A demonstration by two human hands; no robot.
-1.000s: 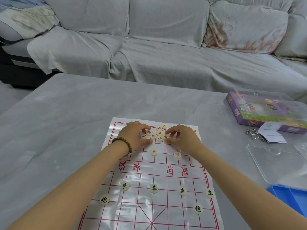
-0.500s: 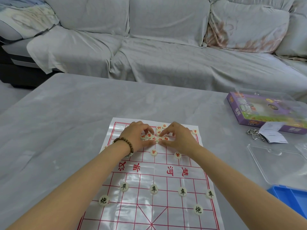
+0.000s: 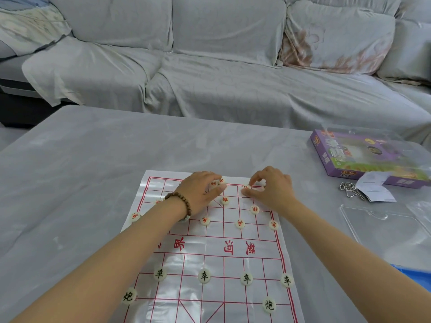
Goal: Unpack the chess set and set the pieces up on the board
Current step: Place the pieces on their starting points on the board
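Note:
A clear plastic board (image 3: 210, 250) with a red grid lies on the grey table. My left hand (image 3: 198, 193), a bead bracelet on its wrist, pinches two red-lettered pieces (image 3: 218, 182) between fingers and thumb at the board's far edge. To its right, my right hand (image 3: 271, 190) pinches one red piece (image 3: 247, 187) on the far row. More red pieces stand spread out nearer me, one of them (image 3: 225, 200) between my hands. Black-lettered pieces (image 3: 204, 276) stand in a row across the near half, with two more (image 3: 269, 305) behind them.
A purple game box (image 3: 363, 164) lies at the right, with a paper leaflet (image 3: 377, 192) and metal rings (image 3: 349, 192) beside it. A clear lid (image 3: 382, 220) and a blue tray (image 3: 417, 276) sit nearer. A grey sofa (image 3: 221, 66) runs behind the table.
My hands were together over a cluster of red pieces at the far middle. They have moved apart along the far row, and the red pieces now stand spread across the board.

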